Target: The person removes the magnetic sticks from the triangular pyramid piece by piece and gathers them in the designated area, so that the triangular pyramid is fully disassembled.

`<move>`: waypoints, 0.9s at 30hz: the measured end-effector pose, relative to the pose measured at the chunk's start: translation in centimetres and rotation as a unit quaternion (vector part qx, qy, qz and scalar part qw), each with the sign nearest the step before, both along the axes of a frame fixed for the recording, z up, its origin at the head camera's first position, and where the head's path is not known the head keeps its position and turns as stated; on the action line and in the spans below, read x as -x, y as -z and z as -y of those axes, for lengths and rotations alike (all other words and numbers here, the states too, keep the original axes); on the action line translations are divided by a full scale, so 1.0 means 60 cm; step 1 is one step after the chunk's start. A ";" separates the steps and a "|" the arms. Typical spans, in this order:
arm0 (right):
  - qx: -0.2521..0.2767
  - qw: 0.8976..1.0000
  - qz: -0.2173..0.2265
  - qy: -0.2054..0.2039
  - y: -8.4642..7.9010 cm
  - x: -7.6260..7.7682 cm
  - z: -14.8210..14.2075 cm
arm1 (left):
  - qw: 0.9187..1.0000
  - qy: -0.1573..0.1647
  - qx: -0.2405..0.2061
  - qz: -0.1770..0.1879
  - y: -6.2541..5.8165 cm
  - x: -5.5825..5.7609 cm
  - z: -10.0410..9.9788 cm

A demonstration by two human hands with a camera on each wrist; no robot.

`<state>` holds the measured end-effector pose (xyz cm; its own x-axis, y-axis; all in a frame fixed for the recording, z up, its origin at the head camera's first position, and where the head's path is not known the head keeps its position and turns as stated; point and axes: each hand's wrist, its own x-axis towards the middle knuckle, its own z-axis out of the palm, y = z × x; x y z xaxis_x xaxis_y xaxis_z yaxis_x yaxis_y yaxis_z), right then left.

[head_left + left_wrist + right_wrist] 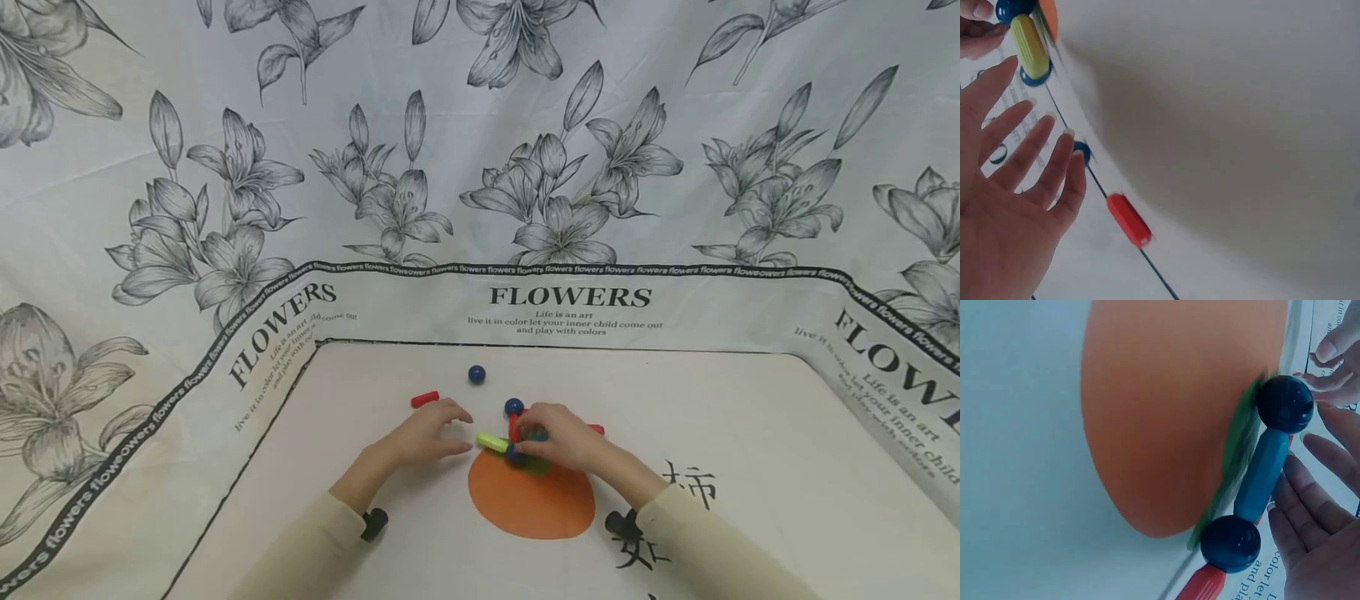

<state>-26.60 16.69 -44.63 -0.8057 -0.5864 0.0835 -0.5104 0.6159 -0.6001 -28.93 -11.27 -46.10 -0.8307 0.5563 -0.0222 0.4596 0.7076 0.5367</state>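
Observation:
My left hand [433,433] is at the left, fingers apart and thumb spread, holding nothing. Its fingertips are close to the free end of a yellow-green stick [492,442] from a ball-and-stick building toy. My right hand [561,435] bends over the joined piece, its thumb at a dark blue ball [1285,404]. From that ball a teal stick [1262,475] runs to a second blue ball [1230,544], which meets a red stick [1200,584]. Another red stick [514,428] rises to a blue ball [513,407] at the back. My right fingers partly hide the piece.
A loose blue ball [477,375] lies farther back, and a loose red stick [425,399] sits beyond my left hand. The white tabletop cloth [405,533] carries a printed orange circle [532,500] and dark characters. A flowered curtain [555,208] stands behind.

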 end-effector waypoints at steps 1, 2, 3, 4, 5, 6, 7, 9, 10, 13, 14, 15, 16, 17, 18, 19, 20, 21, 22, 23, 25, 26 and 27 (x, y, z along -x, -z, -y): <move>0.001 1.000 0.001 -0.004 0.002 0.000 0.001 | 1.000 0.001 0.003 0.011 0.001 -0.001 -0.006; 0.001 1.000 0.002 -0.008 0.004 0.000 0.001 | 1.000 0.005 0.006 0.019 0.002 -0.001 -0.012; 0.001 1.000 0.005 -0.012 0.005 0.000 0.002 | 1.000 0.010 0.006 0.027 0.003 0.000 -0.018; 0.002 1.000 0.007 -0.015 0.007 0.001 0.002 | 0.999 0.015 0.006 0.034 0.005 0.001 -0.023; 0.002 1.000 0.011 -0.016 0.009 0.001 0.003 | 0.999 0.020 0.006 0.039 0.006 0.003 -0.028; 0.001 1.000 0.015 -0.017 0.010 0.002 0.003 | 0.999 0.024 0.005 0.043 0.007 0.004 -0.032; -0.001 1.000 0.018 -0.017 0.011 0.002 0.003 | 0.999 0.027 0.004 0.047 0.008 0.005 -0.036; -0.001 1.000 0.022 -0.017 0.013 0.003 0.004 | 0.998 0.034 -0.001 0.052 0.010 0.007 -0.043; -0.001 1.000 0.022 -0.017 0.013 0.004 0.004 | 0.998 0.037 -0.002 0.052 0.010 0.007 -0.046; 0.004 1.000 0.022 -0.020 0.013 0.005 0.002 | 0.998 0.041 -0.007 0.053 0.010 0.008 -0.054; 0.007 1.000 0.022 -0.022 0.013 0.005 0.002 | 0.998 0.043 -0.011 0.053 0.010 0.008 -0.056; 0.010 0.999 0.021 -0.023 0.013 0.005 0.002 | 0.998 0.043 -0.014 0.054 0.009 0.008 -0.057; 0.011 0.999 0.023 -0.024 0.013 0.005 0.002 | 0.997 0.041 -0.016 0.055 0.010 0.008 -0.058; 0.013 0.999 0.024 -0.024 0.013 0.006 0.001 | 0.997 0.040 -0.021 0.058 0.010 0.009 -0.059; 0.015 0.999 0.026 -0.024 0.013 0.005 0.001 | 0.997 0.039 -0.025 0.061 0.010 0.009 -0.060; 0.017 0.999 0.028 -0.025 0.014 0.006 0.001 | 0.997 0.037 -0.029 0.063 0.011 0.010 -0.060; 0.019 0.999 0.027 -0.027 0.015 0.006 0.001 | 0.997 0.035 -0.032 0.066 0.011 0.011 -0.060; 0.019 0.999 0.028 -0.027 0.015 0.006 0.001 | 0.996 0.033 -0.034 0.069 0.012 0.011 -0.060; 0.019 0.999 0.028 -0.027 0.015 0.006 0.001 | 0.996 0.032 -0.036 0.073 0.013 0.012 -0.060; 0.019 0.999 0.028 -0.027 0.016 0.005 0.001 | 0.996 0.031 -0.038 0.077 0.013 0.013 -0.060; 0.017 0.999 0.029 -0.026 0.015 0.005 0.002 | 0.995 0.030 -0.039 0.082 0.013 0.014 -0.060; 0.016 0.999 0.029 -0.025 0.015 0.005 0.002 | 0.995 0.030 -0.040 0.085 0.012 0.014 -0.060; 0.013 0.999 0.032 -0.022 0.014 0.005 0.002 | 0.995 0.029 -0.041 0.086 0.011 0.014 -0.060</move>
